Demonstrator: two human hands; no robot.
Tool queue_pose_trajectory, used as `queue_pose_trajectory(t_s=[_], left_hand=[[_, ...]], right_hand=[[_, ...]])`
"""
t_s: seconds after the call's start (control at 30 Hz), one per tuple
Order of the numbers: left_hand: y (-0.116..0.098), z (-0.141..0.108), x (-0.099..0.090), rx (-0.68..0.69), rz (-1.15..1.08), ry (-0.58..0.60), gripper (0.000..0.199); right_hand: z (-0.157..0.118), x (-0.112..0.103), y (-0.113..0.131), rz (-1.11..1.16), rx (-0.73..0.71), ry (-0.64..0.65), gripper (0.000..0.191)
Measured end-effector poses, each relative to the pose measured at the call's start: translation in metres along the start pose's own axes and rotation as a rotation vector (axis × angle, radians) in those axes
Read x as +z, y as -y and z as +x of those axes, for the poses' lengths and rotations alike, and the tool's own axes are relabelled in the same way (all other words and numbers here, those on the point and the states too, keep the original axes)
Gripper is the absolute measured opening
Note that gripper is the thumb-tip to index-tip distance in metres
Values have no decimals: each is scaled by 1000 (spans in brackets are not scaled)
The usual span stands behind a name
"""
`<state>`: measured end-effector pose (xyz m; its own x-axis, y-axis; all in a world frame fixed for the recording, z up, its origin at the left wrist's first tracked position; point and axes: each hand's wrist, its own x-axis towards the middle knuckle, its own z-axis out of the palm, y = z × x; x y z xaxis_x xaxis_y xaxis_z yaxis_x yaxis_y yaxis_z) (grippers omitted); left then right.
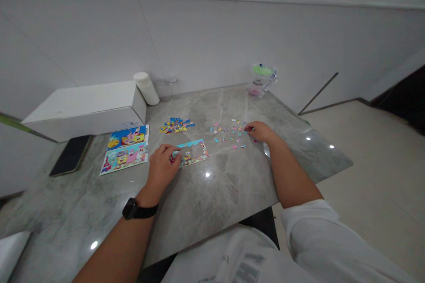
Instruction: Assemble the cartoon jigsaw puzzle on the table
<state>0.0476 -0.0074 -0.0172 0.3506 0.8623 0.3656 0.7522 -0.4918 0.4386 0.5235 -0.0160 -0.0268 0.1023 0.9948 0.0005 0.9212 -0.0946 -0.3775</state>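
Puzzle [187,158] partly under left hand [164,160], fingers curled; right hand [260,131] at loose pieces [239,134], fingertips bunched; grips unclear.

A grey marbled tabletop [229,190] with bright light reflections [207,174] adjoins a pale panelled wall [199,40]; beige flooring [368,154] lies rightward.

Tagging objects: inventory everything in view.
table: 1, grey, centre
box: 1, white, left
bottle: 1, white, beside box
glasses: apparently 2, clear, rear
bag: 1, clear, right
phone: 1, black, left
picture sheet: 1, multicoloured, left
puzzle: 1, multicoloured, centre
piled pieces: many, multicoloured, behind puzzle
loose pieces: many, multicoloured, right
item: 1, white, bottom left
shirt: 1, white, bottom
watch: 1, black, left wrist
left hand: 1, at puzzle
right hand: 1, at loose pieces
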Motion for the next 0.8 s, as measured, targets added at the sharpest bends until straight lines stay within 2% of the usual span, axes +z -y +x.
queue_pose_trajectory(t_s=[0.47, 0.67, 0.8], left_hand=[[-1, -1, 1, -4, -12, -6, 23], [-3, 0, -1, -14, -20, -2, 24], [-2, 0, -1, -23, -19, 4, 25]], right_hand=[[0, -1, 2, 18, -51, 36, 23], [0, -1, 3, -22, -32, 8, 20], [0, -2, 3, 32, -55, 62, 14]])
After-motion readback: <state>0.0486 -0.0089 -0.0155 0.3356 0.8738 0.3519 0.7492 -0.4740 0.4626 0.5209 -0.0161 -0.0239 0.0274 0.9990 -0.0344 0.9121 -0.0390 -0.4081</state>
